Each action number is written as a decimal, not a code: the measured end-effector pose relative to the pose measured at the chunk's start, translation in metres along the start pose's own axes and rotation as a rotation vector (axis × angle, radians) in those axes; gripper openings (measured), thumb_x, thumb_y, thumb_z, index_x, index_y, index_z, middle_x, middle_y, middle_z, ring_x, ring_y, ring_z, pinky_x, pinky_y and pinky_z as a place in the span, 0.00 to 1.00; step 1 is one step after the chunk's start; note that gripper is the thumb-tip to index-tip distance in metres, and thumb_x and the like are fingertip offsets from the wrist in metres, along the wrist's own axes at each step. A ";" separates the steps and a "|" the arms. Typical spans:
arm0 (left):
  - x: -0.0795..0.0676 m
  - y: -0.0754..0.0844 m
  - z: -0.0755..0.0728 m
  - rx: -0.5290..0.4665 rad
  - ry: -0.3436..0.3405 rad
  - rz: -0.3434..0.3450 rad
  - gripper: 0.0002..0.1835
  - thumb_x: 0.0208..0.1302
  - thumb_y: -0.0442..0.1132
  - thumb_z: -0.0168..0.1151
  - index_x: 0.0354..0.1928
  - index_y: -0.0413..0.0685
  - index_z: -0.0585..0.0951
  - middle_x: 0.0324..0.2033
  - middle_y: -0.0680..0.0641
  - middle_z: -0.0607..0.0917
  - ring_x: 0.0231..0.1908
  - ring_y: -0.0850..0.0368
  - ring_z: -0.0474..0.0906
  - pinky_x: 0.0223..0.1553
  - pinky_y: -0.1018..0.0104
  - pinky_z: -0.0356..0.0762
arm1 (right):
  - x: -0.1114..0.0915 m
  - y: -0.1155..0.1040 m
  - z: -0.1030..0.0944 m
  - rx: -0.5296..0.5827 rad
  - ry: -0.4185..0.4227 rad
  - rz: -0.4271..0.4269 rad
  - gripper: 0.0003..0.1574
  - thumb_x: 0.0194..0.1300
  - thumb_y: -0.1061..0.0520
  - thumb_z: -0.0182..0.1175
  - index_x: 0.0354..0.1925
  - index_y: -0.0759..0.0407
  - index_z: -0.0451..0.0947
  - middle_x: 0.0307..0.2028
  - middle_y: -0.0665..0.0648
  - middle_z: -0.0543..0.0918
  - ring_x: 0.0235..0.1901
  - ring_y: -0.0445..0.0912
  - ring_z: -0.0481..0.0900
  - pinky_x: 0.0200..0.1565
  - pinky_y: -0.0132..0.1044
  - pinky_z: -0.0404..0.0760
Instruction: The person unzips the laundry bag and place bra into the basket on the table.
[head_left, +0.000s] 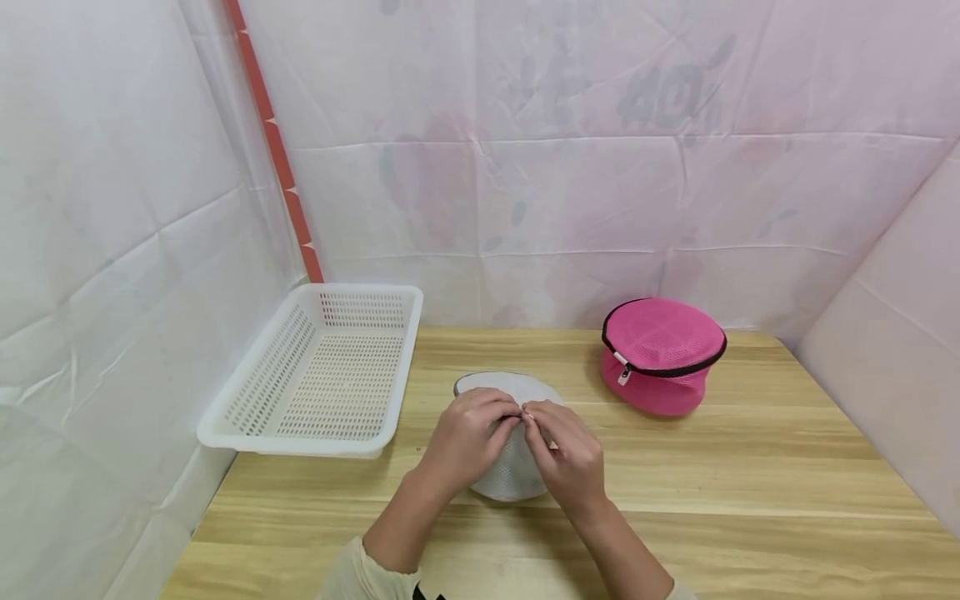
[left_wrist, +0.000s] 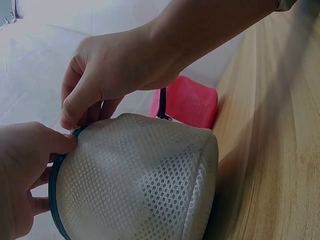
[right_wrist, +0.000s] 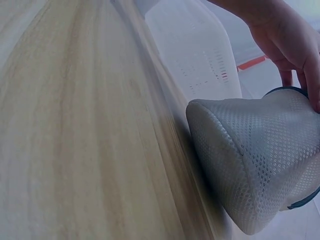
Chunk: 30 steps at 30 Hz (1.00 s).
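Note:
A white mesh laundry bag [head_left: 510,477] with a dark zipper round its top stands on the table in front of me. My left hand [head_left: 471,437] pinches the zipper edge at the near side of the rim. Close against it, my right hand [head_left: 567,454] pinches the same edge, so the fingertips nearly meet. In the left wrist view, both hands grip the dark zipper band [left_wrist: 56,187] of the bag; the zipper pull itself is hidden by fingers. The right wrist view shows the bag's mesh side [right_wrist: 250,145] and rounded base.
A pink mesh laundry bag [head_left: 663,337] with a black zipper and a hanging pull stands at the back right. To the left lies a white perforated plastic basket [head_left: 405,367]. The wooden table [head_left: 750,500] is bounded by pale sheets [head_left: 585,200] at the back and sides.

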<state>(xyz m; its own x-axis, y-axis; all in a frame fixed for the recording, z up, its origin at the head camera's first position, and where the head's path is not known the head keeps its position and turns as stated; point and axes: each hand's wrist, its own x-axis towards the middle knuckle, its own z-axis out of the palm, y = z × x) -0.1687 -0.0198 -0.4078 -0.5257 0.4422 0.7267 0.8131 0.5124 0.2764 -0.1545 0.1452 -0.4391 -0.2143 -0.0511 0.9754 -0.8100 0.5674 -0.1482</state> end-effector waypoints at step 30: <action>0.002 -0.012 -0.009 -0.012 0.026 -0.072 0.04 0.57 0.34 0.72 0.35 0.47 0.88 0.36 0.53 0.88 0.42 0.60 0.83 0.54 0.63 0.79 | 0.002 0.006 -0.007 -0.061 0.026 0.062 0.05 0.59 0.65 0.65 0.32 0.68 0.86 0.32 0.62 0.88 0.34 0.54 0.86 0.54 0.30 0.80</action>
<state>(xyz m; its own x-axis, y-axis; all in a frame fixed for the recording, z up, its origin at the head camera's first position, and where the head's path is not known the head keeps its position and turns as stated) -0.1767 -0.0318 -0.4037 -0.5766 0.3847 0.7208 0.7761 0.5336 0.3360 -0.1558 0.1547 -0.4367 -0.2484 0.0068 0.9686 -0.7607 0.6177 -0.1994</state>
